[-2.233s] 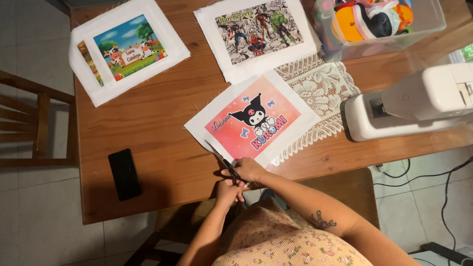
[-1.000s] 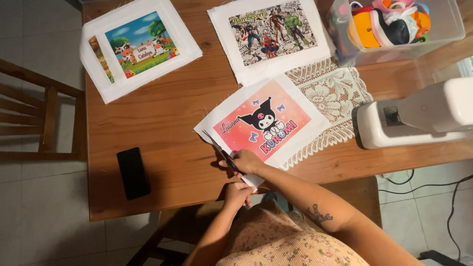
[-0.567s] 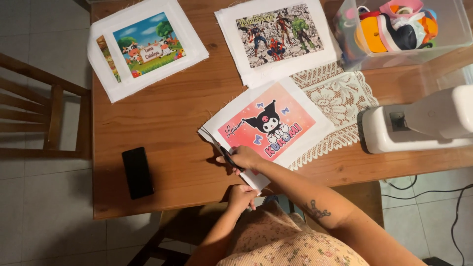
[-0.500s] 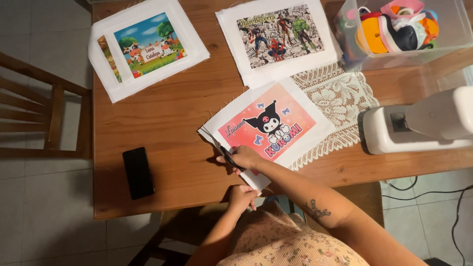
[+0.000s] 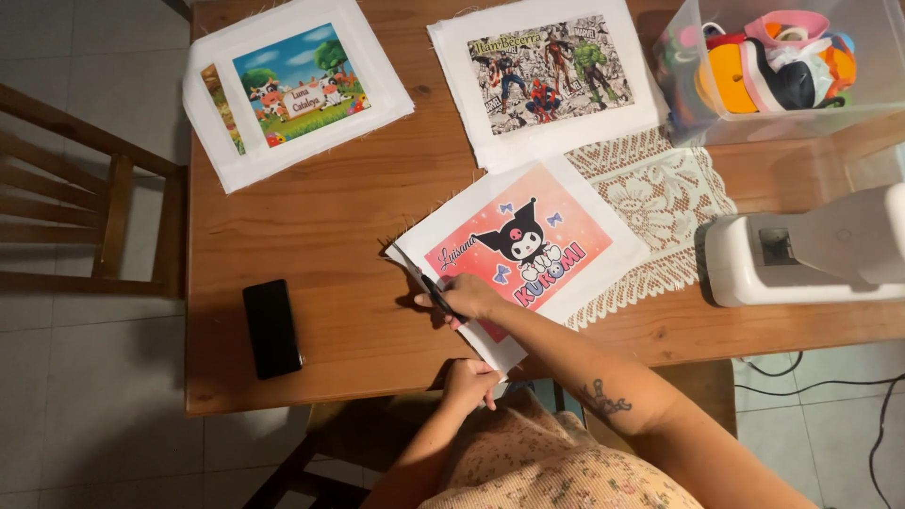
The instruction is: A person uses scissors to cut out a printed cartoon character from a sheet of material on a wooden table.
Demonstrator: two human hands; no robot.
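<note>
a: plainly, on the wooden table (image 5: 311, 236) your pink printed fabric panel (image 5: 528, 250) lies near the front edge, partly over the lace mat (image 5: 660, 198).

b: and the step?

a: trimming its left border, i judge. your right hand (image 5: 467, 300) is closed round the scissors (image 5: 436, 294); your left hand (image 5: 468, 382) pinches the near corner. next, keep that cloth taut.

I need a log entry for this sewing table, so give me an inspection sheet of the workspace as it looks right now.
Surface: wooden table, lace doily.
Job's things: pink printed fabric panel; scissors at its left edge.
Clutter: farm-print panel, superhero-print panel, black phone, clear bin, white sewing machine.
Hands: right hand holds scissors; left hand grips the panel's near corner.
Cables: black cords on the floor.
Surroundings: wooden chair, tiled floor.
</note>
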